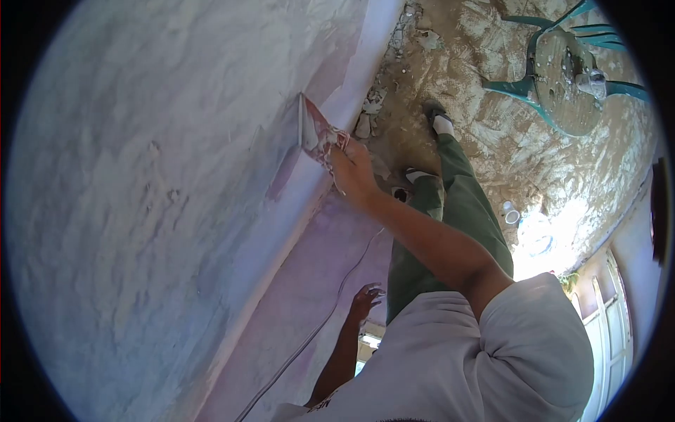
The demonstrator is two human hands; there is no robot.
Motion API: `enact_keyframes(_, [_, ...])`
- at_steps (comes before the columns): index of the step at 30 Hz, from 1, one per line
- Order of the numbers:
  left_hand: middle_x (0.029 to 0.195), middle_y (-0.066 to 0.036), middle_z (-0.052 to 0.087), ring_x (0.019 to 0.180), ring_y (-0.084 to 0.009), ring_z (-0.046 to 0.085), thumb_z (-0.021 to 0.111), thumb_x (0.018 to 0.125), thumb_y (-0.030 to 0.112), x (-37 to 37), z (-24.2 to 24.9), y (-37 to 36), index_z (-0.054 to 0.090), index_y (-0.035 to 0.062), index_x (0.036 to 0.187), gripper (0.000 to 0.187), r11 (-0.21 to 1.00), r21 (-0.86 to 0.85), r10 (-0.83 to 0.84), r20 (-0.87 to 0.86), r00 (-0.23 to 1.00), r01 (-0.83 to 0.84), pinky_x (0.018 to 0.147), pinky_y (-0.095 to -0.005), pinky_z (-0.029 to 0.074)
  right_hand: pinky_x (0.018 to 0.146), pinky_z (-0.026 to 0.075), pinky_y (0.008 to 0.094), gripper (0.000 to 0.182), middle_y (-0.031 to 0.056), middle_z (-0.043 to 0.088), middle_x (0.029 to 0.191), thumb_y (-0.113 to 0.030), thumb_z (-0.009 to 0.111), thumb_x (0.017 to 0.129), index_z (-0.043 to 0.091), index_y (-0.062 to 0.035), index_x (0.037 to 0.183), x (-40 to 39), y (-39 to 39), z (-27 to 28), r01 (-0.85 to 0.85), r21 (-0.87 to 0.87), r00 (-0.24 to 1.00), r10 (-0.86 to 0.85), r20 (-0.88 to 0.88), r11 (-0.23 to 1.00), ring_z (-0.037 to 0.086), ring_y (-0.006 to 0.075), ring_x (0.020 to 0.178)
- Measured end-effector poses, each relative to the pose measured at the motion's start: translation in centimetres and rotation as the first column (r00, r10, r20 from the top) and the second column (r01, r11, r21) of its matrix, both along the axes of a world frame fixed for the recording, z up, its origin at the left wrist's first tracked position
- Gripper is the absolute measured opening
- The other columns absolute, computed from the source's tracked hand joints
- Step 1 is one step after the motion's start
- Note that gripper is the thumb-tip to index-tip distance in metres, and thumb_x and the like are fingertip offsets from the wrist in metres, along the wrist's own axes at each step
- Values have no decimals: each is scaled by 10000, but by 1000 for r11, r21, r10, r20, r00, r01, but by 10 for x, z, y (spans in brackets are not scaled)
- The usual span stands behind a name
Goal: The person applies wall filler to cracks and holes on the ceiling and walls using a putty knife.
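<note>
Evidently, the rough wall (140, 176) is filling the left side, and a scraper (313, 133) is pressing its blade against it near the edge. The right hand (355, 172) is gripping the scraper's handle. The left hand (365, 301) is hanging free, fingers loosely spread. Farther right, a teal chair (562, 91) is standing on the smeared floor (485, 148).

Seen from head height, a person's right hand (354, 172) grips a broad, plaster-smeared scraper (314, 133), its edge against a rough, greyish-white wall (155, 232). The left hand (365, 301) hangs with nothing in it, fingers slightly curled, near a thin cable (309, 337). Beyond green trousers (457, 190), a teal plastic chair (562, 84) stands on the stained floor (485, 49).
</note>
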State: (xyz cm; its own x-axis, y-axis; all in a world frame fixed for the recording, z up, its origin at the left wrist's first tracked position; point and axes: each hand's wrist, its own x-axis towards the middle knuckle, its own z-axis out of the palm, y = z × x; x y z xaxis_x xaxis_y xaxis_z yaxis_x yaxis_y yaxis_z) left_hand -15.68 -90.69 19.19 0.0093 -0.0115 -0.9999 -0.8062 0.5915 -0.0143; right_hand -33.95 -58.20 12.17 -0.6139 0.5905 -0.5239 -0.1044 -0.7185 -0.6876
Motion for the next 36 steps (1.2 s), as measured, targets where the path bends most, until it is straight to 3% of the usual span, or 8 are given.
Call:
enact_keyframes(4, [1066, -93, 599, 1027, -201, 559, 543, 895, 180, 2, 10, -22, 474, 79, 1223, 351, 999, -7, -36, -39, 999, 36, 893, -366, 433, 562, 414, 257, 168, 31, 569, 794, -72, 417, 852, 562, -4, 903, 19, -27, -6, 73, -306, 986, -23, 164, 949, 528, 86, 661])
enact_keyframes(8, [1050, -92, 600, 1024, -205, 564, 541, 894, 181, 9, 13, -62, 484, 71, 1213, 342, 1000, -20, -19, -101, 995, 17, 891, -361, 436, 509, 453, 353, 290, 163, 607, 708, -116, 462, 798, 550, 75, 997, -25, -31, -59, -117, -104, 940, 144, 309, 988, 594, 253, 556])
enact_keyframes(12, [1011, -91, 604, 995, -202, 576, 531, 900, 193, 20, 18, -83, 506, 54, 1191, 324, 998, -68, -23, -130, 991, 14, 883, -354, 442, 741, 461, 441, 467, 308, 594, 836, -126, 482, 792, 475, 71, 1215, -52, -36, 46, -177, 392, 909, -3, 417, 903, 576, 456, 807])
enact_keyframes(15, [1065, -92, 592, 1038, -212, 565, 544, 894, 180, 31, 10, -98, 502, 68, 1196, 325, 997, -62, -52, -58, 997, 49, 883, -360, 439, 616, 455, 346, 215, 178, 605, 728, -109, 470, 793, 557, 53, 907, -13, -42, 72, -150, 512, 974, 36, 226, 846, 577, 242, 621])
enact_keyframes(20, [1071, -97, 589, 1040, -219, 567, 537, 897, 172, 31, 11, -94, 498, 65, 1199, 323, 993, -59, -102, -50, 993, 99, 873, -367, 447, 444, 414, 301, 186, 74, 554, 668, -66, 396, 817, 552, 30, 847, 26, -21, 3, 11, -178, 1000, -9, 10, 984, 515, 138, 514])
enact_keyframes(25, [1041, -108, 591, 1007, -219, 574, 524, 900, 173, 16, 22, -70, 503, 49, 1193, 320, 996, -75, -54, -88, 995, 47, 879, -376, 456, 536, 420, 293, 142, 68, 573, 723, -88, 462, 784, 570, 3, 805, -2, -14, -89, 25, -375, 989, 31, 144, 927, 539, 128, 620])
enact_keyframes(30, [1049, -104, 587, 996, -212, 571, 530, 900, 185, 17, 32, -74, 513, 56, 1185, 313, 995, -94, -56, -116, 992, 46, 862, -370, 463, 492, 420, 287, 153, 82, 587, 745, -64, 427, 805, 562, 2, 835, -15, -13, -26, -167, -10, 975, 166, 148, 986, 556, 138, 621])
enact_keyframes(36, [1031, -101, 592, 1014, -222, 567, 533, 900, 208, 8, 31, -66, 511, 59, 1184, 322, 986, -128, -113, -33, 993, 108, 849, -377, 462, 481, 412, 291, 185, 72, 569, 695, -79, 391, 838, 556, 6, 839, 16, -16, -8, 61, -426, 997, -78, -23, 903, 529, 129, 552])
